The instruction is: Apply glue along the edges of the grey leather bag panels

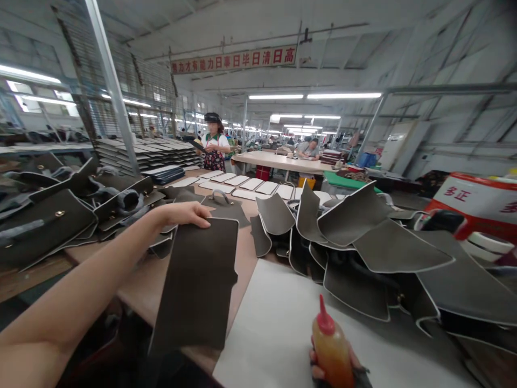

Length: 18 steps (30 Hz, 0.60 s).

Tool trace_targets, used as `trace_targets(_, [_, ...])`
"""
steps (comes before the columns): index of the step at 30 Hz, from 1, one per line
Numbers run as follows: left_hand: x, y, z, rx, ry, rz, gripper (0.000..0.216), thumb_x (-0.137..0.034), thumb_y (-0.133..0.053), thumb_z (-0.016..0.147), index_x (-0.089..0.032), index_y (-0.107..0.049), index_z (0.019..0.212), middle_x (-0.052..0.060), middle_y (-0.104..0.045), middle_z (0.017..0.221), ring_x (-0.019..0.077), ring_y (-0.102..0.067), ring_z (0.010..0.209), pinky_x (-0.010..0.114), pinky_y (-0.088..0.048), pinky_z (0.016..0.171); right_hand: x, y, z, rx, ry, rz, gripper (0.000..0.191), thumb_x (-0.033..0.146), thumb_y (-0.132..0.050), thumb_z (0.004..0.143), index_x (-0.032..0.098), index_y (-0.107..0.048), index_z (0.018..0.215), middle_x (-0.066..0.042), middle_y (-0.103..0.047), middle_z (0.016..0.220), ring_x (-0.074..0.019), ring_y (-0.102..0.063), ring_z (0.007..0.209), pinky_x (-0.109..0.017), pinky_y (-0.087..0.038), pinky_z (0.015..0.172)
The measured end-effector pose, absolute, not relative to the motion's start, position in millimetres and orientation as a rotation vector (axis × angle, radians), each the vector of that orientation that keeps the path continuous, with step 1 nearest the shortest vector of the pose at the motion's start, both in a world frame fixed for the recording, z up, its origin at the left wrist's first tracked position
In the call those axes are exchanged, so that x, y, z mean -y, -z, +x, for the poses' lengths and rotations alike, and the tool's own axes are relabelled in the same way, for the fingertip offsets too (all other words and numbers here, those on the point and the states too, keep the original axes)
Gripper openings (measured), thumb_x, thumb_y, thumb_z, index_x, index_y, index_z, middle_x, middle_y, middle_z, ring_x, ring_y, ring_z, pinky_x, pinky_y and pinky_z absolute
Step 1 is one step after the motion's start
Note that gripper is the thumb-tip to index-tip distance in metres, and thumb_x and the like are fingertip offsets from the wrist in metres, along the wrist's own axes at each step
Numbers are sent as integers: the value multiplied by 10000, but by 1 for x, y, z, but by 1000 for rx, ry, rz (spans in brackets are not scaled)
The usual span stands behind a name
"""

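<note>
While the left hand (183, 214) pinches the top edge of a dark leather panel (197, 283) at 9 o'clock on the table (246, 253), the right hand (335, 372) is wrapped around a red-capped squeeze bottle (330, 347) of amber liquid at 6 o'clock. Overhead, a red-lettered banner (234, 59) hangs at 12 o'clock.

A long red banner (234, 59) hangs high up, far away under the roof. It has white Chinese words on it. The end of it reads 日事日毕日清日高. The first few words are too blurry to read for sure. On the right, a red and white box (476, 202) has red words on its white side. They read 多正.
</note>
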State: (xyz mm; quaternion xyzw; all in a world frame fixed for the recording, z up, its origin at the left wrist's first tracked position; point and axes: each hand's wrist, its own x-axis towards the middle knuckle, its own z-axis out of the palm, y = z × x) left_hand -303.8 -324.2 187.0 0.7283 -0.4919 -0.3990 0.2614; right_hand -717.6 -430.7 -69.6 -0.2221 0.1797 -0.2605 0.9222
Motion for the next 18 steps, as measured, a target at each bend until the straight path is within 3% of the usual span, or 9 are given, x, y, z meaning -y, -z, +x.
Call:
trace_targets(7, [383, -154, -332, 1647, 1335, 1936, 362, -399, -686, 554, -145, -663, 812, 24, -662, 738, 164, -587, 674, 235, -474, 625, 431, 82, -719, -333, 580, -431, 382, 497, -614, 671, 153, -609, 837, -95, -638, 746, -210, -578, 666, -299, -411, 489])
trace_targets(12, [408, -146, -357, 1866, 1247, 2115, 260, -315, -715, 518, -142, -675, 709, 4, -649, 644, 149, -568, 614, 240, -470, 624, 431, 86, -719, -358, 615, -394, 388, 498, -607, 678, 156, -601, 863, -86, -641, 732, -200, -580, 656, -287, -410, 489])
trace_targets(18, [414, -162, -352, 1588, 1338, 1914, 298, -300, -732, 495, -131, -682, 735, 34, -662, 665, 171, -583, 603, 269, -486, 606, 427, 77, -718, -437, 656, -363, 366, 461, -640, 652, 164, -594, 860, -75, -640, 757, -195, -570, 636, -267, -391, 447])
